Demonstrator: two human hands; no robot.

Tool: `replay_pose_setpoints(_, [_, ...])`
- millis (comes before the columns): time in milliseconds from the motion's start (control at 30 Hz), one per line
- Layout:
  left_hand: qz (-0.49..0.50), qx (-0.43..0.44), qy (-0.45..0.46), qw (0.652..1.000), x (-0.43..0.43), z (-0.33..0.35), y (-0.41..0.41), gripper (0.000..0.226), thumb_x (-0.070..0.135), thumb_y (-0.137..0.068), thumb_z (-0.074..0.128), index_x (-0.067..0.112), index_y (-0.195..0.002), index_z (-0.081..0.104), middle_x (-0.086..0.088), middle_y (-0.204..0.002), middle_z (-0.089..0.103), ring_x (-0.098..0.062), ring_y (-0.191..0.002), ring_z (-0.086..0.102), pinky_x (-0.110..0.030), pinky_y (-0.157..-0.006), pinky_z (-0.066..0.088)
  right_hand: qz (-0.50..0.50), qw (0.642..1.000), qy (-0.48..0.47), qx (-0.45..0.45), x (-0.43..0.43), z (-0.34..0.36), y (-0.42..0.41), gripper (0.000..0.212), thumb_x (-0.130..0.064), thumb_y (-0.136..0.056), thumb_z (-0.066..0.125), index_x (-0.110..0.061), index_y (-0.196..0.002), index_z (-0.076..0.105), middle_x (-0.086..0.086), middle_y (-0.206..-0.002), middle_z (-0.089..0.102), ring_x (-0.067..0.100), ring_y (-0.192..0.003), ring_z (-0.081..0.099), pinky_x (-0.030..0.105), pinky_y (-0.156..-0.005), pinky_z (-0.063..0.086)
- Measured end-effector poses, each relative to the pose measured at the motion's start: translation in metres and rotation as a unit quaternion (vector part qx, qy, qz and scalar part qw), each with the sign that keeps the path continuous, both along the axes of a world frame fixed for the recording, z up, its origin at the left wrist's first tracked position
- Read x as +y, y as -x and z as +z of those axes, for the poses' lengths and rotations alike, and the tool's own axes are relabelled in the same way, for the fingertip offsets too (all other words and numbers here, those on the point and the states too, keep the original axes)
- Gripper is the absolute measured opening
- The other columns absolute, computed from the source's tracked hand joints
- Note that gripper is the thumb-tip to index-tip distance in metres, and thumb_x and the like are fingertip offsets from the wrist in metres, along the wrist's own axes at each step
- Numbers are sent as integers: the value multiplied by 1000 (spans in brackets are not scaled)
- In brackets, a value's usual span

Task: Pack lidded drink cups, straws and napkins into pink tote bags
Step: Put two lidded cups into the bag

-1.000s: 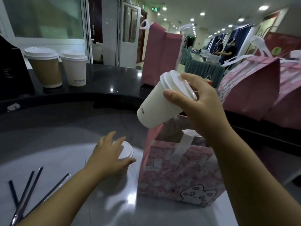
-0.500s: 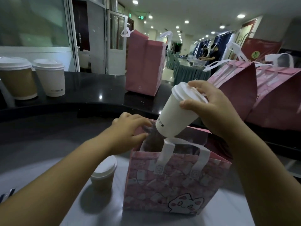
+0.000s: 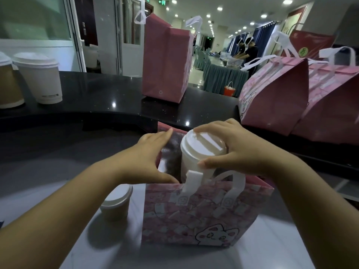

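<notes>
ITEM: white lidded cup (image 3: 202,150), partway into mouth of pink tote bag (image 3: 204,216); lid and upper body above the rim, base out of view inside, approx upright
R hand (image 3: 239,152): curled round the lid rim, thumb on near side, fingers over far side, carrying the cup from the top
L hand (image 3: 149,158): fingers fairly straight, spread along bag's left wall, pressing mouth open; holds nothing
Near handle (image 3: 191,177): left strap lies across front of cup body, touching it

RISKS (judged)
- Grip is on lid, not body: if lid is loose it could pop off as cup goes down, w/ spill into bag
- Strap may snag the cup or fold in under it, leaving cup tilted
- Bag walls are soft; if L hand lets go early, mouth may close on cup
- Small lidded cup (image 3: 116,202) stands just beside bag's left wall, under L forearm; a dropped elbow could knock it over

EDGES / ROOM
- Black counter (image 3: 97,98) sits raised behind the bag, its ledge near bag's far wall: little room rearward
- Pale table (image 3: 272,249) lies bare to the right and front of bag: best side for R arm to withdraw
- On counter, well apart: two large cups (image 3: 40,78) at left, other pink bags (image 3: 275,98) at right
- Inside bag, space left of cup looks free; floor not visible
- Straws, napkins: none discernible
</notes>
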State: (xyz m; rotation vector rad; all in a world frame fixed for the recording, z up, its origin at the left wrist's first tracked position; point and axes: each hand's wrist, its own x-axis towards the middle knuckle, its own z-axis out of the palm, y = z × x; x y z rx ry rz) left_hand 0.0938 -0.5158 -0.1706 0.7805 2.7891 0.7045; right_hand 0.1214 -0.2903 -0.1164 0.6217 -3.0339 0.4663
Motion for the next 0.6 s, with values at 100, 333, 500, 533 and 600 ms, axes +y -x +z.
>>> replay_pose_setpoints(100, [-13,-18,21,1000,2,4,-4,128,55,-60,77,37,-144,-18,26,-150,-17,-3,-141,-8,-30,-116,15,31,999,-27,-12,2,-2,0,72,-49,-72,72,-43,-135,38,-27,-129,41,3,-119,29,31,-99,38])
replay_pose_setpoints(333, [-39,-34,102,993,9,7,-8,146,63,-45,80,43,-135,-33,30,-134,-41,7,-124,-30,-41,-117,-4,83,992,-83,-50,8,-4,9,84,-45,-68,78,-45,-138,32,-36,-122,37,0,-121,32,27,-101,37])
replay_pose_setpoints(500, [-34,-52,139,988,13,10,-8,151,67,-40,80,44,-130,-39,23,-139,-43,2,-125,-38,-45,-114,-14,91,987,-115,-70,11,0,21,87,-53,-65,78,-45,-138,32,-22,-141,41,5,-127,37,31,-103,38])
replay_pose_setpoints(533, [-32,-55,141,988,13,11,-8,152,67,-39,79,44,-130,-40,23,-138,-44,1,-125,-39,-45,-114,-14,96,986,-122,-68,10,-1,22,88,-54,-65,78,-44,-139,32,-21,-142,40,6,-128,37,31,-104,37])
replay_pose_setpoints(600, [-30,-57,141,988,13,10,-8,152,68,-38,79,44,-129,-41,22,-137,-46,0,-127,-40,-45,-114,-15,118,980,-150,-51,6,-5,25,88,-55,-69,75,-41,-142,29,-19,-145,37,8,-130,35,30,-105,37])
